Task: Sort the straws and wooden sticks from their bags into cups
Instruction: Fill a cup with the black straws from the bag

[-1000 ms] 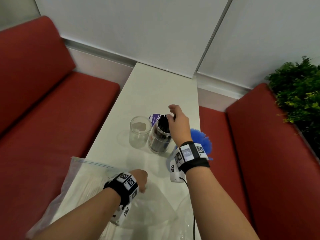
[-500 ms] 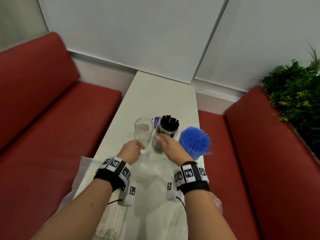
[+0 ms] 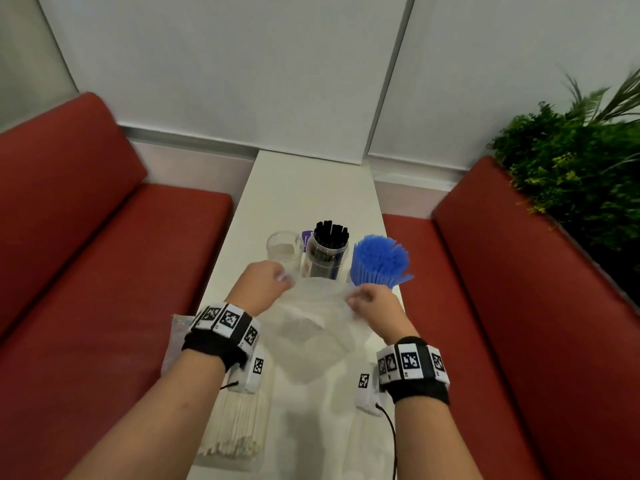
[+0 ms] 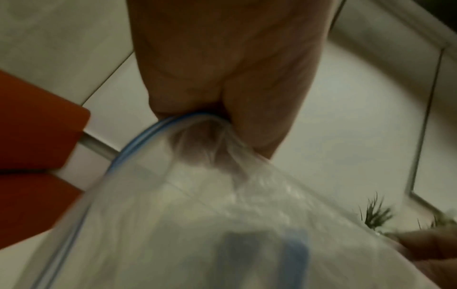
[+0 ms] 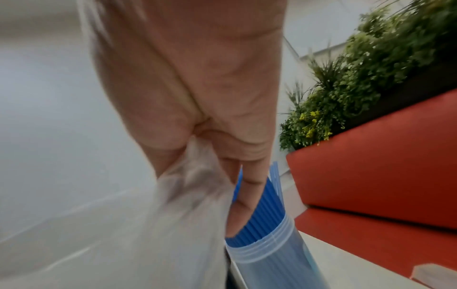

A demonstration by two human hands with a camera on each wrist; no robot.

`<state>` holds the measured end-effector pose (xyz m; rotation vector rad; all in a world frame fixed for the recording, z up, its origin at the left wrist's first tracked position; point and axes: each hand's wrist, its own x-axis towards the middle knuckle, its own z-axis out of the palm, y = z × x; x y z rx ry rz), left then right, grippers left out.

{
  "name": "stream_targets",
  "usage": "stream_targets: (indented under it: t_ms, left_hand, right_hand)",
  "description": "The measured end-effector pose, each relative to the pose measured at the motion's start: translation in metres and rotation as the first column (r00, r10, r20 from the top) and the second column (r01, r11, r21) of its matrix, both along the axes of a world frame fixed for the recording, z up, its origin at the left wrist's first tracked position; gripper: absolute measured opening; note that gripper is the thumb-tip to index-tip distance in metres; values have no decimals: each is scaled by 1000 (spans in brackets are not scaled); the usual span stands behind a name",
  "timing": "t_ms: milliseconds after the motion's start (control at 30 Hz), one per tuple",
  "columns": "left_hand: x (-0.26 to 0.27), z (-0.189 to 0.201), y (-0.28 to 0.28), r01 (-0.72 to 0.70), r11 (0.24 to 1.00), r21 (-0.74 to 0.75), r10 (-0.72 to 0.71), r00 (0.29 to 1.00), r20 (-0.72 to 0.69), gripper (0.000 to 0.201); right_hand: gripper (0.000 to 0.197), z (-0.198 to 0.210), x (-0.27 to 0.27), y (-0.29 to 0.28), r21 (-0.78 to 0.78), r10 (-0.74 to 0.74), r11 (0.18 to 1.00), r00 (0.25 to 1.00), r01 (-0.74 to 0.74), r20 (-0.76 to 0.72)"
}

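Observation:
Both hands hold up a clear zip bag (image 3: 317, 327) above the white table (image 3: 304, 188). My left hand (image 3: 265, 282) pinches its top left edge with the blue zip strip (image 4: 138, 140). My right hand (image 3: 372, 303) pinches the top right corner (image 5: 195, 168). Behind the bag stand three cups: an empty clear cup (image 3: 284, 249), a cup of black straws (image 3: 329, 249) and a cup of blue straws (image 3: 379, 261) (image 5: 262, 221). A second bag of pale wooden sticks (image 3: 239, 427) lies under my left forearm.
Red bench seats (image 3: 114, 258) run along both sides of the narrow table. A green plant (image 3: 575, 174) stands behind the right bench. A purple label (image 3: 306, 237) lies behind the cups. White wall panels close off the table's far end.
My right hand left the black straw cup and came back to the bag. My left hand lifted the bag off the table, and both hands now hold it spread in front of the cups.

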<state>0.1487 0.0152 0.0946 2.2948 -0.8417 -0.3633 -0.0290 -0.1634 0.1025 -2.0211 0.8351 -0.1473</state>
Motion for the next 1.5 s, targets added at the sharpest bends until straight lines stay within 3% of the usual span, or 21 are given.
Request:
stream_targets:
  t_ms: [33,100,167,233,300,433,567,667,733,767,833,867,933,967,1000,1067,1133,1233,1300,1367,1500]
  left_hand:
    - [0,2,2,-11,1000,-12,11,1000,14,32]
    - [7,9,6,-67,981,-184,33,983,-182,37]
    - [11,20,11,-171,903,-394,-35,885,-464,48]
    - [16,35,16,-278,812,-512,-108,791,-602,56]
    - [20,46,17,-310,758,-574,-117,801,-587,54]
    - [13,60,4,-263,721,-642,19,933,-361,34]
    - [0,80,-13,-319,626,-711,-23,904,-427,23]
    - [-12,94,-22,-291,657,-696,13,927,-375,26]
    - [-20,105,-30,-199,714,-671,25,965,-259,25]
    - [-26,111,-36,-147,735,-662,-18,972,-235,24]
    - [-37,122,-48,-47,746,-664,-168,952,-256,25]
    - [-44,127,-53,-25,726,-687,-236,929,-284,26]
    - [-51,135,-57,-23,650,-760,-354,875,-329,26]
    - [-51,135,-54,-5,624,-781,-411,848,-334,26]
    - [-47,134,-48,44,635,-771,-461,823,-332,29]
    - [-39,125,-32,257,774,-579,-493,818,-296,45]
    - [-38,113,-17,408,884,-227,-453,868,-203,37]
    - [-37,105,-1,267,963,-28,-268,963,-36,20]
    - [-29,108,14,182,980,-80,-180,983,36,11]
    - [-18,112,27,105,948,-301,-115,993,-13,19]
    - [-15,111,14,-144,698,-702,166,985,-37,18]
  right_hand:
    - [15,1,-6,-1,3,-96,995,990,96,101]
    - [12,5,-14,-3,110,-265,964,908,242,324]
    - [10,10,-25,-5,200,-367,930,809,308,459]
    - [16,14,-33,-9,168,-347,938,794,304,500]
    - [26,18,-38,-14,163,-305,952,800,257,517]
    - [51,22,-45,-31,135,-233,972,809,190,539]
    - [63,30,-58,-45,-6,-101,993,895,116,435]
    - [54,33,-64,-58,-203,-4,978,973,52,229]
    - [18,41,-56,-58,-273,11,960,965,63,262]
    - [13,48,-50,-54,-242,37,969,950,42,310]
    - [61,56,-33,-45,-165,182,977,923,-132,339]
    - [69,59,-25,-38,-126,261,964,914,-233,310]
    - [45,60,-11,-25,-36,344,936,890,-350,299]
    - [29,58,-7,-22,11,296,947,885,-322,359]
    - [19,59,-5,-22,61,215,961,870,-269,444]
    - [18,58,-5,-32,166,54,969,811,-184,582]
    - [33,58,-6,-46,215,-20,965,782,-147,623]
    - [66,57,-13,-63,89,59,987,822,-132,566]
    - [78,53,-22,-77,35,100,990,843,-140,529]
    - [82,51,-31,-87,41,101,989,858,-141,504]
    - [65,55,-27,-76,79,112,982,857,-174,503]
